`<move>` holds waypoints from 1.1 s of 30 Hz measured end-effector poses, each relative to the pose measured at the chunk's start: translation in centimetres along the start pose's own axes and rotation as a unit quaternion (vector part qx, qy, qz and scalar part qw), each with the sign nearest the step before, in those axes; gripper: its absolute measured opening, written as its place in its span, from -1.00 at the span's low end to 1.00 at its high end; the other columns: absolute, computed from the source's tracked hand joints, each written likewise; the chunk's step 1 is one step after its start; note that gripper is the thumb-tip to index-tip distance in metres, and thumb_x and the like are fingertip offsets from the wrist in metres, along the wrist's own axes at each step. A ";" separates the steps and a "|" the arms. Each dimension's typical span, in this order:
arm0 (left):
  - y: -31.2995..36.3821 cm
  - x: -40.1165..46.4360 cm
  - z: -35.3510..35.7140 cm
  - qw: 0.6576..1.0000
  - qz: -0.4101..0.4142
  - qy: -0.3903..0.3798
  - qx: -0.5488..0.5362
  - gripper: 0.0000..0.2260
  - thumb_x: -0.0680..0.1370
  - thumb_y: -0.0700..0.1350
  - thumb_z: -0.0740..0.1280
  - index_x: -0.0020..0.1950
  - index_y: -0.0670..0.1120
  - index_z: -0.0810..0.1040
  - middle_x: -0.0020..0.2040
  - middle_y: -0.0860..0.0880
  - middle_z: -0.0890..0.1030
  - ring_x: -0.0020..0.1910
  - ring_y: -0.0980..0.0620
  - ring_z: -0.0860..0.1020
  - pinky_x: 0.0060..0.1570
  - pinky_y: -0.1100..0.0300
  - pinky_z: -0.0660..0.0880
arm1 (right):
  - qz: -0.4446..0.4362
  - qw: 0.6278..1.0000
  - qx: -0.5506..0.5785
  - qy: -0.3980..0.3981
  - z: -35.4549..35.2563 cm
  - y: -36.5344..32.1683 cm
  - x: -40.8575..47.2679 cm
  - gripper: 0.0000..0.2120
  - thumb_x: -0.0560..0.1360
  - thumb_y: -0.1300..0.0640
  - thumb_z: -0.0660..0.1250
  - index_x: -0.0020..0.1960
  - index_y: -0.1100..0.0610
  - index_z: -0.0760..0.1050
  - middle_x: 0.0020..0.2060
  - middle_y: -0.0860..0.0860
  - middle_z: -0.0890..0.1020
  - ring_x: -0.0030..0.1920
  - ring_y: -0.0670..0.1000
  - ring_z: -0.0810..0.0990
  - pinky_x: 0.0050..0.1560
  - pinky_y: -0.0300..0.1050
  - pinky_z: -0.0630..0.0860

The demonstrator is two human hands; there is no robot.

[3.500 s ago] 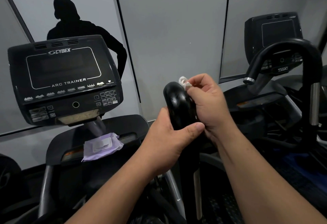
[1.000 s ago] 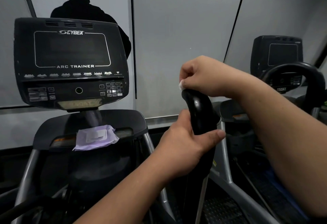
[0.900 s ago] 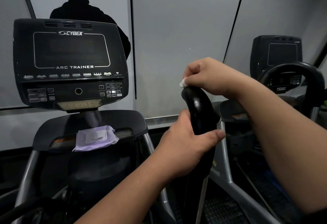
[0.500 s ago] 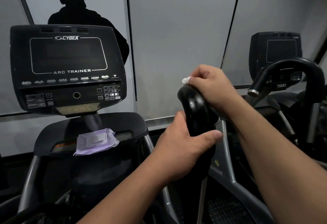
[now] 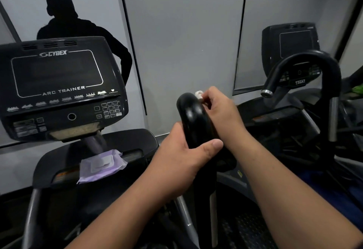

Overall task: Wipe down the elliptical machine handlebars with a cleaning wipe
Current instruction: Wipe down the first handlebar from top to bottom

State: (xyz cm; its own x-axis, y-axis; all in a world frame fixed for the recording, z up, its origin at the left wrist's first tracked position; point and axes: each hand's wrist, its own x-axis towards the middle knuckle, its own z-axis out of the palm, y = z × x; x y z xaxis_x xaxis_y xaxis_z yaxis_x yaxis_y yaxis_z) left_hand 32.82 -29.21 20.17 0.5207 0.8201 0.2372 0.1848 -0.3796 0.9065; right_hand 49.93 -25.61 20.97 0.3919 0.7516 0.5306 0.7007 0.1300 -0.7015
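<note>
Most of the white cleaning wipe [image 5: 198, 94] is hidden inside the right hand [image 5: 220, 109]; only a small crumpled tuft shows at the fingertips, pressed against the top curve of the glossy black handlebar [image 5: 194, 119]. The right hand's fingers are curled round that wipe on the far side of the grip, and how much cloth they hold cannot be told. The left hand [image 5: 182, 158] is wrapped round the handlebar lower down, thumb across its front, just beneath the right hand. The bar's lower shaft drops out of view between the forearms. A flat purple wipes packet [image 5: 101, 165], white flap closed, lies on the dark ledge [image 5: 137, 140] under the Cybex Arc Trainer console [image 5: 59, 89], whose screen is dark and whose small buttons are hard to read. To the right stands a second machine, its console [image 5: 290, 42] dim, with a hooked black handlebar [image 5: 306, 60] ending in a silver cap. Behind are grey wall panels [image 5: 186, 32] and a dark silhouette of a person [image 5: 64, 22].
</note>
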 end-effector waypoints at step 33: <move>1.5 4.3 -0.7 0.928 0.215 0.104 0.286 -0.49 0.58 0.18 -0.05 0.32 -0.02 0.48 0.30 0.09 0.41 0.12 0.11 0.45 0.07 -0.07 0.50 | -0.111 0.980 -0.126 0.102 1.1 2.9 -1.8 -0.92 0.50 0.27 0.40 -0.11 0.22 0.50 -0.26 0.15 0.57 -0.25 0.19 0.52 -0.25 -0.05 0.19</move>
State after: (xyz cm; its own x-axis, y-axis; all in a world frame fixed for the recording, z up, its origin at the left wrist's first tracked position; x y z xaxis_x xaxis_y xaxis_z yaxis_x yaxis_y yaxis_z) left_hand 34.76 -25.90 22.82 0.4868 0.5826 0.6508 0.4401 -0.8072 0.3933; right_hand 50.58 -25.90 17.42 0.3061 0.5743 0.7593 0.8973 0.0923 -0.4316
